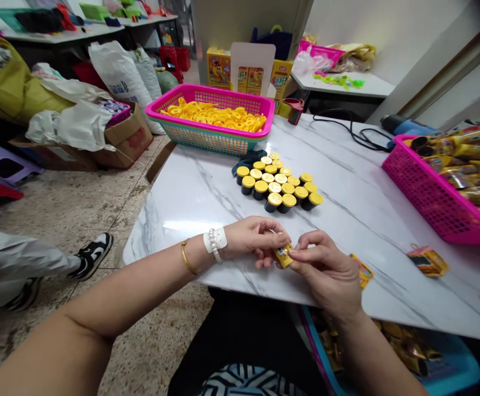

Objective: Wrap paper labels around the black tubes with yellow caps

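Pink-rimmed, a basket [215, 141] of yellow pieces [219, 117] sits at the worktop's [194, 192] far left corner. Near the front edge, I see the left hand [254, 240] and right hand [331, 275] pinching a small yellow packet [283, 257] between them; beyond it cluster yellow-lidded black tubs [275, 187]. Another pink basket [433, 203] stands towards the right edge.

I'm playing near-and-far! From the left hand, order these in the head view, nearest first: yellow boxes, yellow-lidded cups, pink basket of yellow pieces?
1. Yellow-lidded cups: just beyond the left hand.
2. Pink basket: behind the cups, toward the left.
3. Yellow boxes: behind the basket.
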